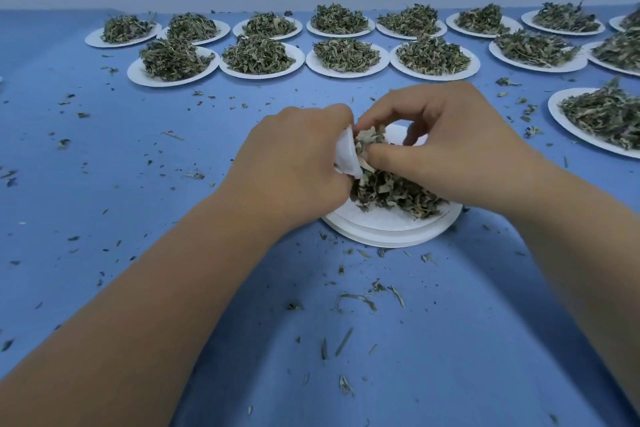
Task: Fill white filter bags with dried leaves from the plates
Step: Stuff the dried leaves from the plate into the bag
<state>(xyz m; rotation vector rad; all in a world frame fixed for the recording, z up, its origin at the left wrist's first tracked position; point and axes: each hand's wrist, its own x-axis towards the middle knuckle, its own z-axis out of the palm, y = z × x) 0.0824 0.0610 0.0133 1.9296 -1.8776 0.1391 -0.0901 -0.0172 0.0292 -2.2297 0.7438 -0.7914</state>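
My left hand (294, 163) grips a white filter bag (346, 154) with its mouth turned to the right, above a stack of white plates (388, 229). My right hand (446, 142) pinches a clump of dried leaves (372, 137) at the bag's mouth. More dried leaves (394, 192) lie heaped on the top plate beneath both hands. Most of the bag is hidden inside my left fist.
Two rows of white plates heaped with dried leaves (256, 55) run across the back of the blue table (138, 156). Another full plate (602, 118) sits at the right edge. Leaf crumbs are scattered over the cloth, thickest in front of the plate stack.
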